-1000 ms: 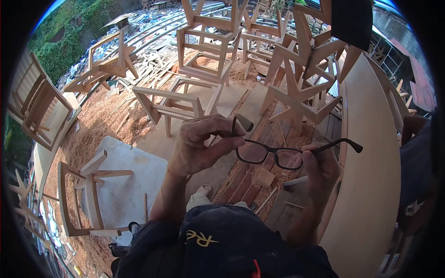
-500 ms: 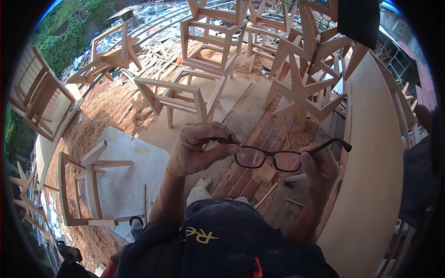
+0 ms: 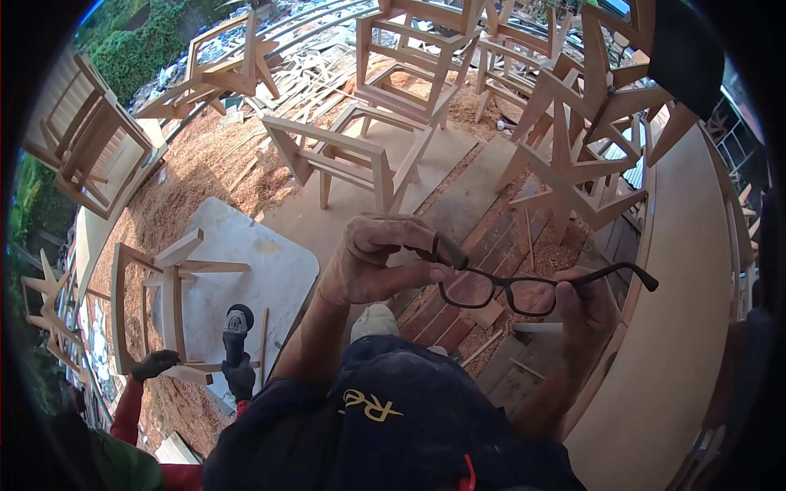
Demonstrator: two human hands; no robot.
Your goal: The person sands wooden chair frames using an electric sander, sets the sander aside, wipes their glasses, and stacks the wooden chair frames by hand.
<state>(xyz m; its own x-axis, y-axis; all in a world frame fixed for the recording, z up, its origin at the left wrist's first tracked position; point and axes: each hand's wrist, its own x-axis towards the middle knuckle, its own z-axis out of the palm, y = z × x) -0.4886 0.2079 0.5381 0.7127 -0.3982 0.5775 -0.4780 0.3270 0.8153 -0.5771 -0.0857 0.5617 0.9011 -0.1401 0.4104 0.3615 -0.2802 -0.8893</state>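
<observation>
A pair of dark-framed eyeglasses point(image 3: 501, 290) is held unfolded in front of my chest, lenses low between my two hands. My left hand point(image 3: 381, 260) pinches the frame at its left hinge, thumb against the finger, with that temple arm pointing up beside the fingers. On the other side, my right hand point(image 3: 586, 307) grips the right hinge between thumb and finger, and the right temple arm sticks out past it. Behind the glasses are the wooden planks point(image 3: 458, 307) of the floor.
At lower left a co-worker's gloved hands point(image 3: 239, 378) hold a power tool point(image 3: 237, 321) and touch a wooden chair frame point(image 3: 170, 311) on a white board point(image 3: 278, 274). Chair frames point(image 3: 352, 159) stand ahead, over sawdust point(image 3: 184, 172). A long wooden panel point(image 3: 675, 327) is on the right.
The co-worker's gloved hands and power tool have come into view at lower left. The surroundings have shifted slightly right in view. The glasses remain in both my hands, with their left temple arm showing again.
</observation>
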